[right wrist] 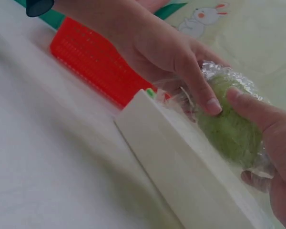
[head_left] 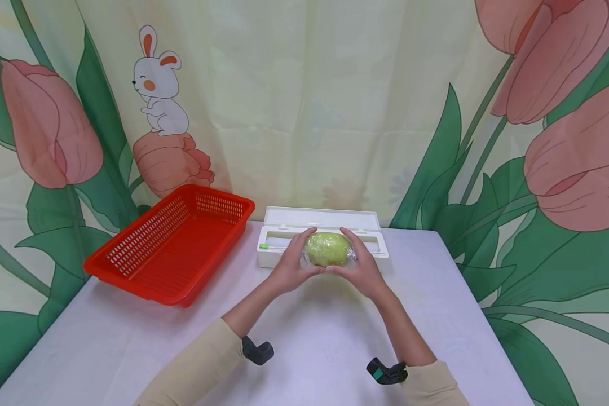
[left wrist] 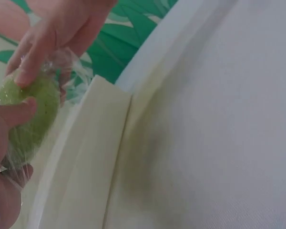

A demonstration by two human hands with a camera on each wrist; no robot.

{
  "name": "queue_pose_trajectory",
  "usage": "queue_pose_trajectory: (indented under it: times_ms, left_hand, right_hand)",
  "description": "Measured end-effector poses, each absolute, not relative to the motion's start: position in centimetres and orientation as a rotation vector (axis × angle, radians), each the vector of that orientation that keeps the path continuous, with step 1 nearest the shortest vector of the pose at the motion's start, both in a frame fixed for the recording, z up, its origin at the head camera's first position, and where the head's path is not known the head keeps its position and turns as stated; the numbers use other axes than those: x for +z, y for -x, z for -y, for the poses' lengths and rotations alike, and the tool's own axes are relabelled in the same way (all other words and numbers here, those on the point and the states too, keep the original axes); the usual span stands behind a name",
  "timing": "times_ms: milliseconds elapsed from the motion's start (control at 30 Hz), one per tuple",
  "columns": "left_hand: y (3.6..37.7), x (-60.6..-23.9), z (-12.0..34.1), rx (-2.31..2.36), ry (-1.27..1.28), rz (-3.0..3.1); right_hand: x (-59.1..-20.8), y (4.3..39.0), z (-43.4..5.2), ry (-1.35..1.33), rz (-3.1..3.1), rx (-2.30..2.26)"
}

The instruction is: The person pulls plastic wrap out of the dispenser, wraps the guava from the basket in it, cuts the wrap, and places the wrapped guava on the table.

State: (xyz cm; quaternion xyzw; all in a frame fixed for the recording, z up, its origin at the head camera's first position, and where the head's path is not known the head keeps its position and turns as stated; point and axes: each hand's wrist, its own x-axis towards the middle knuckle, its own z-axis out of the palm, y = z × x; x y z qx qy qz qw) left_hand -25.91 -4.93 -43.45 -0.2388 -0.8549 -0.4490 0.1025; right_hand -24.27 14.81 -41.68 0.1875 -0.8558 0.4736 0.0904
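Green fruit in clear wrap (head_left: 327, 248) is gripped by both hands, left hand (head_left: 293, 266) and right hand (head_left: 361, 267), above the white wrap box (head_left: 271, 256). No words show.

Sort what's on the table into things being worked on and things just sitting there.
In use:
left hand
right hand
green fruit in clear wrap, held between both hands
white wrap dispenser, open, just behind the fruit

Lying about:
red basket, empty, left of the dispenser
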Motion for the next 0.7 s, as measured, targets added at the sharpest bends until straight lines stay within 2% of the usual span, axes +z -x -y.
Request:
queue_pose_trajectory:
  times_ms: [300, 700]
  left_hand:
    - [26.6, -43.7, 5.1, -1.41, 0.646, 2.558]
    - [27.0, -44.0, 5.1, -1.476, 0.569, 2.667]
  right_hand:
    - [-44.4, 25.2, -14.6, -0.547, 2.444, 1.161]
    - [-45.2, 25.8, -14.4, -0.586, 2.456, 1.087]
